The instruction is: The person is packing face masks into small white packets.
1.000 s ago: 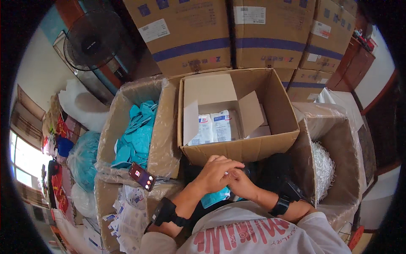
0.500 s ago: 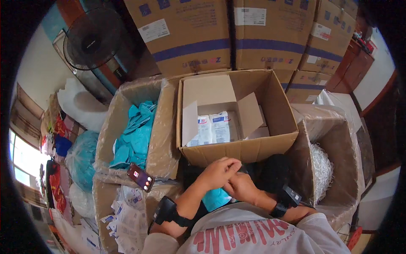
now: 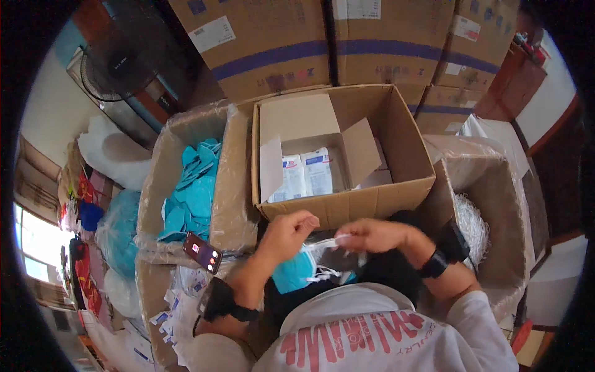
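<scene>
Stacked cardboard cartons [image 3: 347,37] fill the twelve o'clock background, with a fan [image 3: 121,59] at ten. At nine, a plastic-lined box of teal masks [image 3: 192,192] has a phone [image 3: 202,252] on its rim. Centre, an open carton [image 3: 347,149] holds white packets [image 3: 307,175]. Near six, the left hand [image 3: 286,230] and right hand [image 3: 372,235] pinch a white elastic strap [image 3: 328,243] between closed fingers, above a teal mask [image 3: 294,273]. At three, another lined box holds white straps [image 3: 474,226].

Open cardboard box [image 3: 347,204] stands just beyond both hands.
</scene>
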A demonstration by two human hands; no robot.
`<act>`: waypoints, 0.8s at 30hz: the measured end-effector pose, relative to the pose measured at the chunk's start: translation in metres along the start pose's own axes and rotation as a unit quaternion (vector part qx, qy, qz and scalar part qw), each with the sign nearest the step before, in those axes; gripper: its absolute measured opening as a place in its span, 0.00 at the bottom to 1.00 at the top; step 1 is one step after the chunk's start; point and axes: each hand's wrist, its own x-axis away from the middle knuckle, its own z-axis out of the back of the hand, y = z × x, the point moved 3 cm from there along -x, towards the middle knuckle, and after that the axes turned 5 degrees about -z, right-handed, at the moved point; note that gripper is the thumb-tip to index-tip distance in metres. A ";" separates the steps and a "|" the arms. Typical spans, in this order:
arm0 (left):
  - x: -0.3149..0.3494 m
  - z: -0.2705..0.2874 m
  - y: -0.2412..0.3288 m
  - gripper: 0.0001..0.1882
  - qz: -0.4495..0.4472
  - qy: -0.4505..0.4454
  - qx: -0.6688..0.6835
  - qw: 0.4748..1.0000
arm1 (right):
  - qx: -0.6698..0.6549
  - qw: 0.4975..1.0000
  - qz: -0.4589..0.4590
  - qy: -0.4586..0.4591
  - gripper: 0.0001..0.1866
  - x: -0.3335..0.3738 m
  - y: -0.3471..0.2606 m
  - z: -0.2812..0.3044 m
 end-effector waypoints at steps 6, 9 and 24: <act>0.013 0.011 0.012 0.19 0.075 -0.211 -0.064 0.972 | 0.006 0.998 -0.047 -0.030 0.15 0.023 0.003 0.039; 0.029 -0.001 0.018 0.20 0.110 -0.355 -0.082 0.925 | 0.025 0.997 -0.051 -0.047 0.14 0.029 0.002 0.041; 0.066 -0.026 0.023 0.15 0.164 -0.074 0.330 0.927 | 0.056 0.998 0.029 -0.002 0.12 0.012 0.020 -0.057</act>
